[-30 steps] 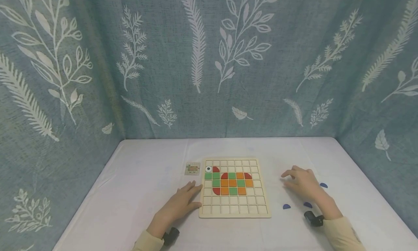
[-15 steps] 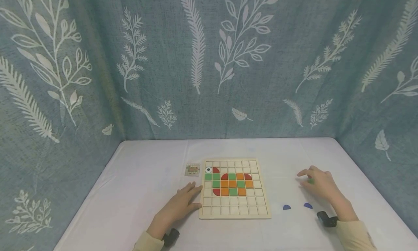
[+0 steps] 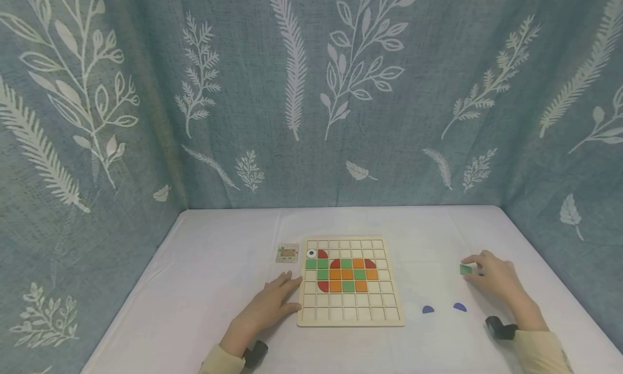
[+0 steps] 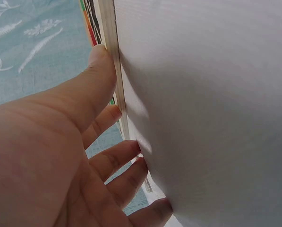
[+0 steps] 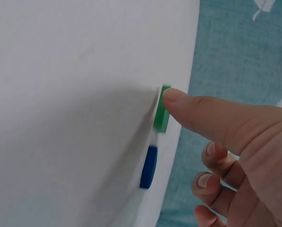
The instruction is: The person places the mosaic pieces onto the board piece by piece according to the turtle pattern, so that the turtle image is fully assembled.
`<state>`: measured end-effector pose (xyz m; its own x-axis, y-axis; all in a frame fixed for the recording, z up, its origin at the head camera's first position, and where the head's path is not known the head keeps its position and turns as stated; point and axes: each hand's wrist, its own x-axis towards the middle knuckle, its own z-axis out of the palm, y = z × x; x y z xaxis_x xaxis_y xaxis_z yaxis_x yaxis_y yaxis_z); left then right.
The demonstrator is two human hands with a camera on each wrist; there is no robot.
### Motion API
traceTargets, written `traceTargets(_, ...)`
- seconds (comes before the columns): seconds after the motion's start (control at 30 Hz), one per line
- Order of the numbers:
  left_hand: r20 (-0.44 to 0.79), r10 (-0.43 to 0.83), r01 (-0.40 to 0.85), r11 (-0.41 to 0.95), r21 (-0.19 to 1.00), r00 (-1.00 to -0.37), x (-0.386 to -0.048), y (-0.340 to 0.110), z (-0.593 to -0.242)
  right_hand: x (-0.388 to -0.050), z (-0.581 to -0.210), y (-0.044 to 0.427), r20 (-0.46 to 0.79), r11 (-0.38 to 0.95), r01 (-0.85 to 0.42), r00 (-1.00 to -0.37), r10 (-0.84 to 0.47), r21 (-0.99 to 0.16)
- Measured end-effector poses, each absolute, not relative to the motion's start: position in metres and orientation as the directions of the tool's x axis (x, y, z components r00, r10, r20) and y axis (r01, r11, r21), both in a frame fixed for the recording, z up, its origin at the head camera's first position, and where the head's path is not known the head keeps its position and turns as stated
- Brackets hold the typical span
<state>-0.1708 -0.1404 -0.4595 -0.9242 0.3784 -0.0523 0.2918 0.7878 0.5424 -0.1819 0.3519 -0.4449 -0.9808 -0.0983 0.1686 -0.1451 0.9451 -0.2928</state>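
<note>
A green square tile [image 3: 465,269] sits between the thumb and index fingertips of my right hand [image 3: 496,276], which pinches it at the table's right side. In the right wrist view, the thumb presses the edge of the green tile [image 5: 162,109], and a dark blue half-round tile [image 5: 149,167] lies just beyond it. The index finger is hidden there. With fairly straight fingers, my left hand [image 3: 265,305] rests against the left edge of a wooden grid board [image 3: 350,315]. Red, green and orange tiles and a white eye tile [image 3: 311,253] fill part of its grid.
Two blue half-round tiles, one [image 3: 428,309] nearer the board and another [image 3: 459,307] farther right, lie on the white table [image 3: 233,239]. A small picture card [image 3: 287,253] is left of the board. A patterned teal curtain [image 3: 311,163] stands behind.
My right hand has moved rightward across the table, and the green tile has come into view at its fingertips. The left hand and board have stayed put.
</note>
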Motion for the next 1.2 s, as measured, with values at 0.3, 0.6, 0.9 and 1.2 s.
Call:
traceTargets(0.3,-0.058,0.374,0.284,0.787,0.548,-0.925,-0.171,-0.14,-0.46,-0.178,-0.451,0.363,0.15,0.954,-0.098,-0.987,-0.057,-0.283)
traceTargets(0.6,-0.057,0.377,0.285,0.783,0.553,-0.924,-0.171,-0.14,-0.46,-0.174,-0.452,0.359,0.171,0.95,-0.105,-0.984,-0.056,-0.293)
traceTargets(0.9,-0.063,0.376,0.282,0.786,0.55,-0.925,-0.171,-0.14,-0.46,-0.177,-0.449,0.343,0.197,0.947,-0.141,-0.977,-0.086,-0.289)
traceTargets(1.2,-0.062,0.378,0.284,0.785,0.55,-0.924,-0.171,-0.141,-0.461,-0.184,-0.448,0.322,0.189,0.93,-0.185,-0.973,-0.129,-0.317)
